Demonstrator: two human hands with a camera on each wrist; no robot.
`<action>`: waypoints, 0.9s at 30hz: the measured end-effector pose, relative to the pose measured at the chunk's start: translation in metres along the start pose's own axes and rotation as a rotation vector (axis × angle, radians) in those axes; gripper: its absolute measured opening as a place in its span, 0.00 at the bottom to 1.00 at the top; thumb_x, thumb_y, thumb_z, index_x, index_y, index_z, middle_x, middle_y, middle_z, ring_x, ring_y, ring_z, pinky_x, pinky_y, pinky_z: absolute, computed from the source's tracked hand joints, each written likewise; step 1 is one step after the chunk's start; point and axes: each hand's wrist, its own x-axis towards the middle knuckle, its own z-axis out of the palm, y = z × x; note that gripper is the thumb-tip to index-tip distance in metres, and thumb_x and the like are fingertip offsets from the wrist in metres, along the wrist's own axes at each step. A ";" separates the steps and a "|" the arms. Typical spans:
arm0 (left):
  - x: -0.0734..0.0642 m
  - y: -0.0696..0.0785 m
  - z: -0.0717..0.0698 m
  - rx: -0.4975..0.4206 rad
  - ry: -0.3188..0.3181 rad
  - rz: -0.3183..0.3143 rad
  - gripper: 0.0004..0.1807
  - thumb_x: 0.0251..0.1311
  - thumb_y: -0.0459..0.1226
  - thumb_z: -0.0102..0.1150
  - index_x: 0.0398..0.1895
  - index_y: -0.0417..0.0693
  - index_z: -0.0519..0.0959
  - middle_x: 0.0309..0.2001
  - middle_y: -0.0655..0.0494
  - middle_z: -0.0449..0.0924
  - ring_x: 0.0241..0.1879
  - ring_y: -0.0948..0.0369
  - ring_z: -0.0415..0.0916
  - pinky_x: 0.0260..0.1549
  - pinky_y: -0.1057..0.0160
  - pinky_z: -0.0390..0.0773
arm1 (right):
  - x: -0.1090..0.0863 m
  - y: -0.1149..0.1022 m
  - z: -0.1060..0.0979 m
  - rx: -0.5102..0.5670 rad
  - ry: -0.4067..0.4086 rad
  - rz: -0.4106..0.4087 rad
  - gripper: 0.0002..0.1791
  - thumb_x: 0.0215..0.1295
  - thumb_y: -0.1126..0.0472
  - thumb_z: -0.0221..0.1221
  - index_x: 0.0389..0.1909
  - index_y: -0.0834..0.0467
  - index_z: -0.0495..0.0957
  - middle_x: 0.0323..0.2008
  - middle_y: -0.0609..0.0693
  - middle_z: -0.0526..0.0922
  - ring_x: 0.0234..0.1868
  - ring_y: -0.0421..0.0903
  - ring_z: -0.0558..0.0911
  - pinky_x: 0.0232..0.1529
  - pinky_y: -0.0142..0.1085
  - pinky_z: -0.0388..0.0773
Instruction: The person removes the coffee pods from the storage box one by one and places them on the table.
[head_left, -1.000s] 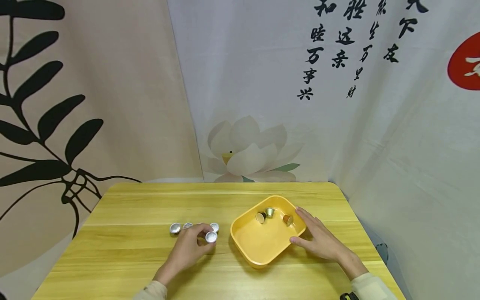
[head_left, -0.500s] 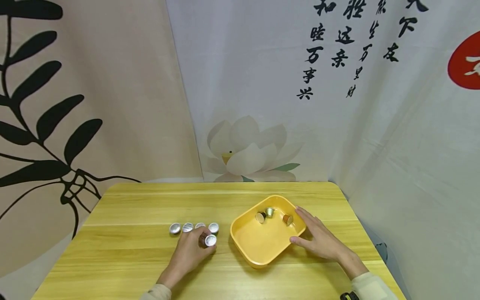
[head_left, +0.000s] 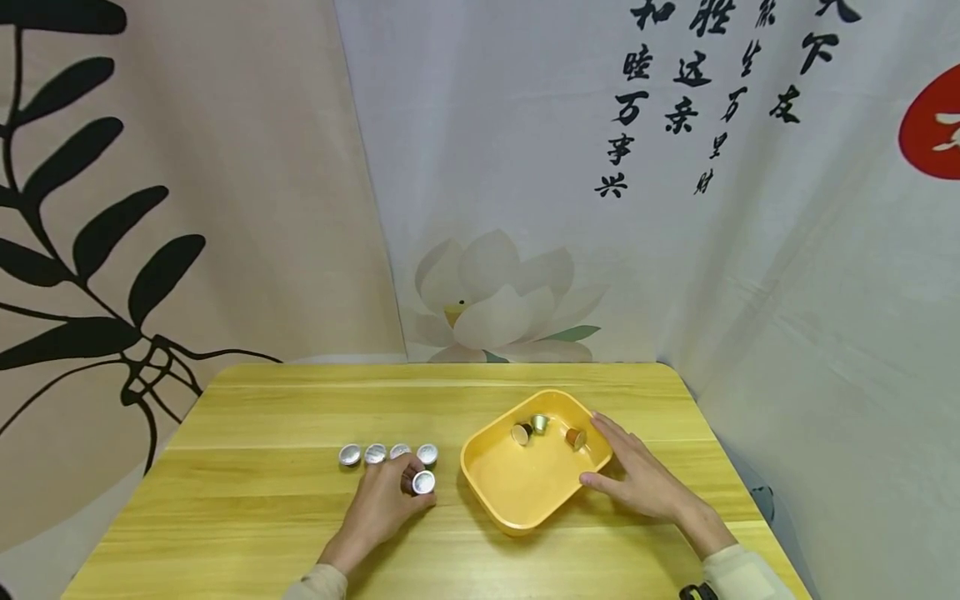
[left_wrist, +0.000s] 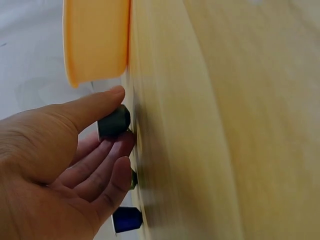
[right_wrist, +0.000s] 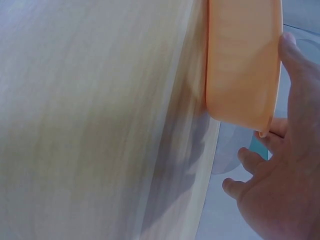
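Left of yellow tray (head_left: 525, 492), capsule (head_left: 423, 482) is pinched by left hand (head_left: 378, 500); tray is apparently steadied by right hand (head_left: 643, 483), fingers spread.

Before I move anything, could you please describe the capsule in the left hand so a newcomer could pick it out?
On the wooden table, to the left of the yellow tray, four capsules stand in a row. Nearer the person than the row's right end, the left hand holds the capsule, silvery lid up. Of all the capsules, only this dark green one is held.
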 end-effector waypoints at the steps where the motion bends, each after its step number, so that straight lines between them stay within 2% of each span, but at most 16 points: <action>1: 0.000 0.000 0.000 0.004 -0.002 -0.002 0.20 0.48 0.37 0.93 0.40 0.53 0.88 0.36 0.63 0.88 0.35 0.68 0.85 0.38 0.71 0.83 | 0.000 0.000 0.000 -0.001 0.000 -0.001 0.57 0.78 0.35 0.68 0.93 0.57 0.53 0.93 0.60 0.54 0.89 0.73 0.58 0.81 0.80 0.62; 9: 0.001 0.001 0.001 0.017 0.010 -0.006 0.20 0.47 0.36 0.93 0.39 0.54 0.88 0.35 0.64 0.88 0.34 0.68 0.84 0.37 0.71 0.81 | 0.001 0.001 0.001 -0.003 0.004 -0.004 0.57 0.77 0.34 0.68 0.93 0.57 0.53 0.93 0.59 0.54 0.90 0.72 0.58 0.81 0.80 0.62; 19: 0.001 -0.001 0.002 -0.028 0.011 -0.003 0.20 0.47 0.36 0.93 0.39 0.53 0.88 0.36 0.62 0.88 0.34 0.69 0.85 0.37 0.72 0.83 | 0.001 0.002 0.001 0.002 -0.002 0.002 0.57 0.77 0.34 0.68 0.93 0.55 0.52 0.93 0.58 0.53 0.90 0.72 0.58 0.81 0.80 0.62; 27: 0.002 -0.001 0.002 -0.052 -0.004 -0.037 0.21 0.48 0.36 0.93 0.41 0.52 0.88 0.39 0.62 0.89 0.36 0.67 0.86 0.38 0.72 0.84 | 0.001 0.002 0.001 -0.001 -0.001 -0.002 0.57 0.78 0.34 0.68 0.93 0.57 0.52 0.92 0.61 0.54 0.90 0.72 0.58 0.81 0.80 0.62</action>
